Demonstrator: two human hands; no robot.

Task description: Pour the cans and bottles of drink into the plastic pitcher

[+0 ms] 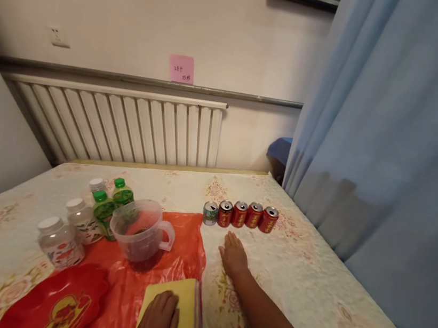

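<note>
My left hand (pixel 160 317) rests on a folded yellow cloth (pixel 187 305) with a striped edge, fingers lying over its top. My right hand (pixel 233 254) is stretched out flat on the floral tablecloth (pixel 283 291), holding nothing. Just beyond its fingertips, without touching them, stands a row of opened drink cans: a teal can (pixel 209 214) at the left end and several red cans (pixel 240 214) beside it. Left of my hands, a clear plastic measuring jug (pixel 132 238) with some dark liquid or contents sits on a red plastic sheet (pixel 188 240).
A red scalloped tray (pixel 86 281) lies at the front left. Behind it stand clear jars with white lids (pixel 55 244) and green-capped bottles (pixel 103 210). A blue curtain (pixel 358 150) hangs along the right side; a radiator (pixel 127 125) runs behind the table.
</note>
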